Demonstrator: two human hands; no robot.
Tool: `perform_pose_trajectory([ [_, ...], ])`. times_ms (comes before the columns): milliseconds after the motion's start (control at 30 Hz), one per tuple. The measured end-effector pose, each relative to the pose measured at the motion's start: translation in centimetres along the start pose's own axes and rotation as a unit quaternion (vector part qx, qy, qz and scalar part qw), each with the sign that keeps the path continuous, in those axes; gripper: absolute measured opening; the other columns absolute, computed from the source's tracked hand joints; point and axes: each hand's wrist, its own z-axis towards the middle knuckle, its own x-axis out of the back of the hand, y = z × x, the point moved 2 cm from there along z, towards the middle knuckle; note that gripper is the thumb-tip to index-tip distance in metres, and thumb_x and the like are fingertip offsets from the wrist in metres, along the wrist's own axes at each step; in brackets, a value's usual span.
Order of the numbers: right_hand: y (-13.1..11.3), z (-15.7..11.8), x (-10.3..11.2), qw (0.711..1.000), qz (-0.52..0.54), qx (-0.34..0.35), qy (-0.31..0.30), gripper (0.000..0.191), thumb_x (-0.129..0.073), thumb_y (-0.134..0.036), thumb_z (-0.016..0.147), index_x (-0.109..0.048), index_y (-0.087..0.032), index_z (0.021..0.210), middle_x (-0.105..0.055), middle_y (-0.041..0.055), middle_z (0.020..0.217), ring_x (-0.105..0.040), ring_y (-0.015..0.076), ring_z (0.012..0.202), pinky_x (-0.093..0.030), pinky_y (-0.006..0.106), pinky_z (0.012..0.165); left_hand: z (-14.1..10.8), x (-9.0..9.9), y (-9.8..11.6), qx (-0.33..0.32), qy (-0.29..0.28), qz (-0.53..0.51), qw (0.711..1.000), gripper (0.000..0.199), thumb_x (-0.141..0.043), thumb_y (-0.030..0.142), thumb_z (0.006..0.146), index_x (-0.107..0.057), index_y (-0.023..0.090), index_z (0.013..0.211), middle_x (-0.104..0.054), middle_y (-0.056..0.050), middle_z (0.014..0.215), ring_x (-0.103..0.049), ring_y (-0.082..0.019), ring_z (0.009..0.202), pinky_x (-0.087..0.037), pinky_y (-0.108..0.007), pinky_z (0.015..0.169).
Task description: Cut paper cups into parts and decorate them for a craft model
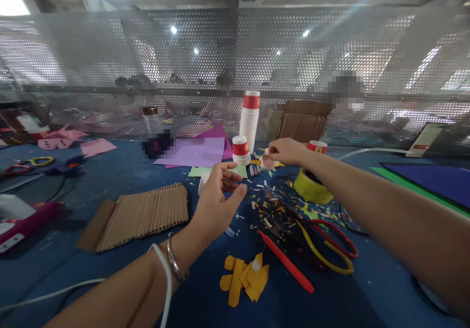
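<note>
Head view: two bare hands are at work over a blue table (200, 289), before a perforated screen (209, 63).
Right hand (288, 152): thumb and fingers pinch the upper edge of a round piece (268, 161); the contact itself is small and partly hidden.
Round piece: pinkish tan, below the right fingertips, to the right of the short cup stack (241, 147); thin yellow-orange strips show on both sides of it.
Left hand (222, 193): half-curled, thumb apart from the fingers, the gap between them bare.
White cup (202, 183): partly hidden behind the left hand; whether the two touch, I cannot tell.
Cups: a tall stack (249, 122) stands behind the short one, each topped with a red band; another red cup (317, 146) shows beyond the right forearm.
Paper: lilac sheet (198, 152) lying over darker purple, near a pale green strip (196, 172).
Scraps: small coloured bits (262, 203) lie scattered between the hands and the scissors (326, 252).
Nearer edge: red pen (288, 263) left of the scissors; yellow cut-outs (235, 281) in a loose heap.
Sides: ridged cardboard (147, 215) left of the left hand; yellow tape roll (310, 189) beside the right forearm.
</note>
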Motion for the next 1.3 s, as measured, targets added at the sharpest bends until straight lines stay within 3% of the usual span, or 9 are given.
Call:
perform_pose_trajectory([
  [200, 2.1, 2.2, 1.2, 0.995, 0.039, -0.091, 0.004, 0.033, -0.063, -0.036, 0.098, -0.063, -0.019, 0.126, -0.063, 0.0085, 0.130, -0.065, 0.0252, 0.109, -0.057, 0.043, 0.090, -0.1, 0.0, 0.0, -0.008, -0.005, 0.014, 1.000, 0.043, -0.065, 0.028, 0.085, -0.048, 0.019, 0.123, -0.062, -0.007, 0.104, -0.061, -0.018, 0.084, -0.049, -0.037, 0.077],
  [467, 4.7, 4.5, -0.2, 0.976, 0.065, -0.206, -0.002, 0.036, -0.063, -0.035, 0.098, -0.061, -0.017, 0.129, -0.062, 0.0104, 0.129, -0.065, 0.0244, 0.108, -0.057, 0.045, 0.090, -0.2, -0.1, -0.3, -0.003, -0.006, 0.027, 1.000, 0.044, -0.064, 0.028, 0.084, -0.048, 0.020, 0.124, -0.063, -0.006, 0.101, -0.061, -0.017, 0.080, -0.050, -0.038, 0.075],
  [633, 4.6, 4.8, -0.5, 0.970, 0.084, -0.227, 0.010, 0.037, -0.064, -0.035, 0.097, -0.060, -0.017, 0.129, -0.062, 0.0106, 0.129, -0.065, 0.0244, 0.108, -0.057, 0.045, 0.090, -0.1, 0.0, -0.6, 0.002, -0.005, 0.024, 1.000, 0.045, -0.063, 0.028, 0.084, -0.047, 0.020, 0.125, -0.064, -0.006, 0.099, -0.061, -0.018, 0.078, -0.050, -0.037, 0.071],
  [800, 3.0, 3.4, 0.6, 0.974, 0.092, -0.202, 0.052, 0.037, -0.063, -0.035, 0.097, -0.060, -0.017, 0.130, -0.062, 0.0105, 0.129, -0.065, 0.0242, 0.108, -0.057, 0.045, 0.090, -0.1, 0.0, -0.6, -0.004, -0.009, 0.023, 1.000, 0.044, -0.063, 0.027, 0.085, -0.048, 0.019, 0.125, -0.065, -0.006, 0.098, -0.061, -0.017, 0.077, -0.050, -0.035, 0.068],
  [900, 1.2, 1.4, 1.8, 0.977, 0.098, -0.154, 0.113, 0.024, -0.060, -0.026, 0.096, -0.073, -0.010, 0.108, -0.072, 0.0151, 0.111, -0.068, 0.0280, 0.105, -0.053, 0.036, 0.086, 0.0, 0.0, -0.6, -0.017, -0.006, 0.021, 1.000, 0.043, -0.064, 0.025, 0.084, -0.049, 0.019, 0.124, -0.065, -0.005, 0.096, -0.063, -0.016, 0.076, -0.050, -0.034, 0.068],
  [1000, -1.4, -2.0, 2.4, 0.978, 0.114, -0.073, 0.158, 0.024, -0.058, -0.027, 0.094, -0.076, -0.014, 0.103, -0.075, 0.0109, 0.102, -0.069, 0.0247, 0.098, -0.049, 0.032, 0.081, 0.2, 0.1, -0.6, -0.032, 0.001, 0.011, 0.999, 0.039, -0.064, 0.023, 0.084, -0.051, 0.020, 0.121, -0.064, -0.004, 0.095, -0.064, -0.016, 0.077, -0.051, -0.034, 0.070],
  [1067, -3.4, -5.1, 2.2, 0.978, 0.136, 0.005, 0.159, 0.019, -0.062, -0.031, 0.090, -0.076, -0.018, 0.095, -0.075, 0.0045, 0.089, -0.068, 0.0187, 0.083, -0.048, 0.028, 0.074, 0.5, 0.2, -0.6, -0.042, 0.013, 0.003, 0.999, 0.036, -0.063, 0.021, 0.085, -0.052, 0.020, 0.120, -0.064, -0.003, 0.094, -0.065, -0.016, 0.076, -0.052, -0.033, 0.071],
  [1167, -6.9, -10.7, 1.0, 0.946, 0.212, 0.208, 0.127, 0.013, -0.060, -0.023, 0.088, -0.072, -0.018, 0.085, -0.071, 0.0025, 0.078, -0.063, 0.0153, 0.070, -0.047, 0.028, 0.067, 0.9, 0.4, -0.6, -0.045, 0.047, 0.002, 0.998, 0.032, -0.063, 0.017, 0.084, -0.054, 0.020, 0.115, -0.065, -0.003, 0.092, -0.066, -0.015, 0.074, -0.051, -0.031, 0.068],
  [1300, -10.1, -16.8, -0.6, 0.910, 0.234, 0.334, 0.078, 0.016, -0.059, -0.020, 0.092, -0.073, -0.016, 0.099, -0.073, 0.0084, 0.094, -0.064, 0.0208, 0.090, -0.051, 0.035, 0.082, 1.4, 0.8, -0.9, -0.049, 0.079, -0.008, 0.996, 0.031, -0.063, 0.013, 0.083, -0.054, 0.020, 0.112, -0.065, -0.003, 0.093, -0.066, -0.015, 0.076, -0.052, -0.031, 0.070],
])
